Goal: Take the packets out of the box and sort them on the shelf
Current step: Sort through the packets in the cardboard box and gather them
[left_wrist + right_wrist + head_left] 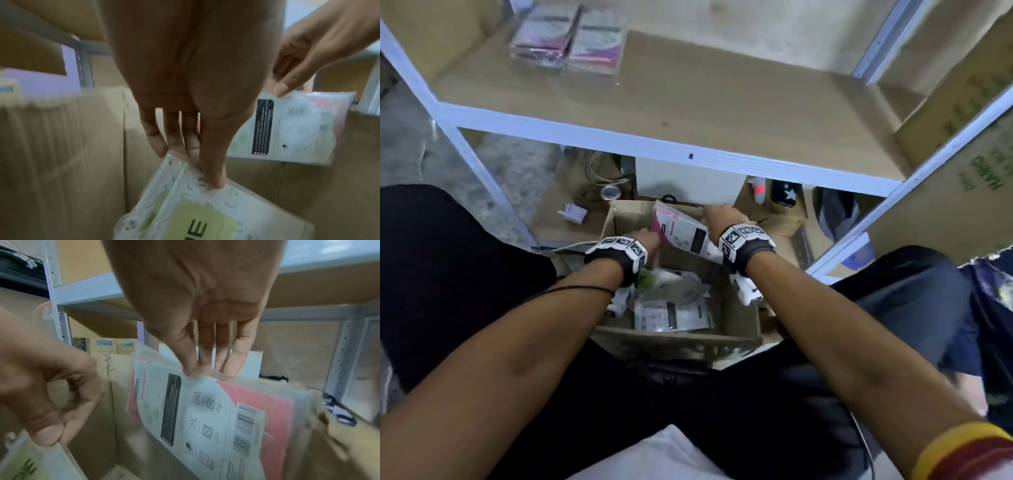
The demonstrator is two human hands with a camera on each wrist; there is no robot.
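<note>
— Pinching the top edge of a pink packet [205, 415], the right hand [197, 293] has its thumb in front and its fingers [238, 352] behind. See it?

— Yes. The packet stands up at the far side of the box [739, 318]. What about the left hand [191, 68]?

— Its thumb and fingers squeeze the corner of a green packet [205, 211], down inside the box on the left.

— Are more packets [671, 310] in there?

— Yes, a few lie flat on the bottom, near the person.

— And the shelf [688, 102]?

— It is above the box. Two piles of packets [566, 37] sit side by side at its back left.
</note>
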